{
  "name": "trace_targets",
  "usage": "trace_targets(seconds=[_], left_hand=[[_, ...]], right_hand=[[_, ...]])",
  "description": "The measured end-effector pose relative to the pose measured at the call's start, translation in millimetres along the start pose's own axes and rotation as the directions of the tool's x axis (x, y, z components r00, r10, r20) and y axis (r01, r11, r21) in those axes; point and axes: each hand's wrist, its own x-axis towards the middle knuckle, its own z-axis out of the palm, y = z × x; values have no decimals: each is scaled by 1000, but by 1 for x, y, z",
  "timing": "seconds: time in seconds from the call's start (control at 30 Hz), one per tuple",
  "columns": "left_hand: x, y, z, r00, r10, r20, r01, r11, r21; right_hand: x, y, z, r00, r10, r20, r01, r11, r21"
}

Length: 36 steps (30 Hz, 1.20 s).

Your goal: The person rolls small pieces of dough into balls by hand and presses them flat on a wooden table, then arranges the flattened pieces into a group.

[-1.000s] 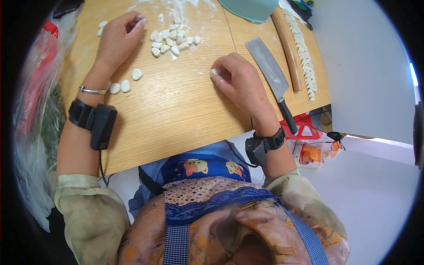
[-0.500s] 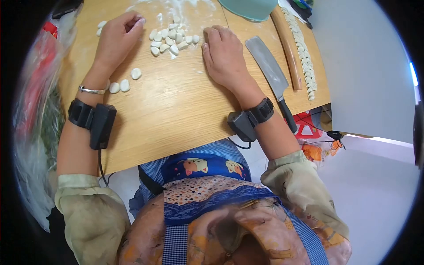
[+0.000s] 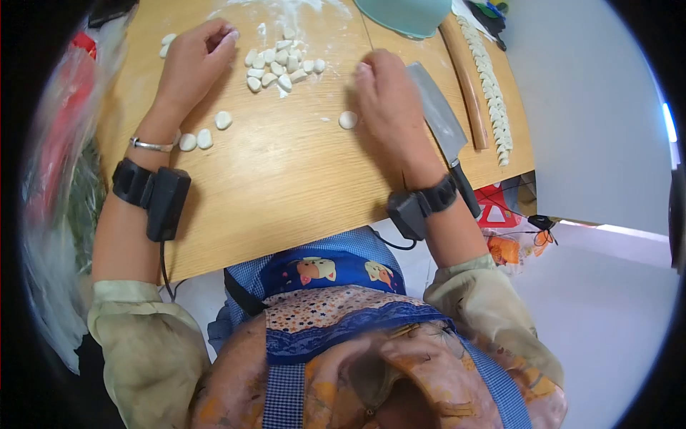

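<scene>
My left hand rests on the wooden table at the far left, fingers curled in, fingertips on the floured surface. A pile of several small white dough pieces lies just right of it. My right hand is blurred, palm down, fingers stretched out, and holds nothing. A single round dough piece lies on the table right at its left edge. Three more dough pieces sit near my left wrist.
A cleaver lies partly under my right hand, with a wooden rolling pin beyond it. A long row of dough pieces runs along the right edge. A teal bowl stands at the back. Plastic bags hang at the left.
My right hand went forward over the single dough piece, then shifted right, uncovering it on the table. My left hand has stayed in place.
</scene>
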Motion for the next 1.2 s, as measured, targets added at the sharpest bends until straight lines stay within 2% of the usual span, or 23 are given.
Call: trace_targets(seconds=[0.03,0.07,0.1,0.17,0.2,0.23,0.3,0.33,0.37,0.47,0.63,0.7,0.77,0.83,0.9,1.0,1.07,1.1,1.17,1.2], left_hand=[[-2,1,0,1000,-11,-3,11,1000,2],[-1,2,0,1000,-11,-1,11,1000,-9],[1,4,0,1000,-5,2,5,1000,-21],[2,3,-1,1000,-14,19,14,1000,5],[3,3,-2,999,-28,37,27,999,36],[3,4,-2,999,-24,42,22,999,39],[0,5,-2,1000,-29,1,29,1000,-11],[0,4,-1,1000,-30,0,30,999,-11],[0,4,-1,999,-40,13,41,999,-32],[2,5,0,999,-44,18,45,998,-50],[0,7,-2,998,-49,25,49,999,-20],[1,6,0,1000,-4,-4,4,1000,3],[1,6,-2,1000,-25,14,25,1000,10],[1,5,-1,998,-45,34,45,999,15],[0,2,1,1000,12,2,-12,1000,25],[0,1,0,1000,-6,27,6,1000,26],[0,2,-1,999,-13,36,12,1000,24],[1,3,-1,999,-23,43,22,1000,22],[1,3,0,999,-25,46,24,1000,9],[0,3,0,998,-30,47,30,1000,-2]], right_hand=[[3,-8,-17,949,201,243,-211,977,16],[3,-14,-27,802,375,465,-413,911,-23],[-3,-14,-24,802,375,465,-412,911,-23],[-14,-19,-13,917,149,369,-252,935,249],[-16,-25,-9,923,64,379,-270,810,520],[-13,-27,-6,925,68,374,-271,808,523],[0,-23,3,980,55,191,-140,873,468],[6,-17,5,994,20,111,-58,933,356],[10,-12,9,994,17,111,-55,933,354],[16,-7,15,967,-30,254,-44,958,282],[10,-8,15,972,7,236,-58,976,208],[3,-8,5,974,13,225,-58,979,196],[-6,-8,-11,944,12,331,-69,985,161],[-15,-7,-20,934,-4,358,-58,985,162],[-21,-8,-28,924,-19,381,-48,985,167],[-17,-11,-33,895,25,445,-148,958,245],[-7,-3,-16,977,-20,211,-33,969,244],[-4,-1,-7,978,-17,209,-35,970,242],[2,2,12,990,-106,91,97,990,104],[3,3,20,990,-107,92,97,990,106]])
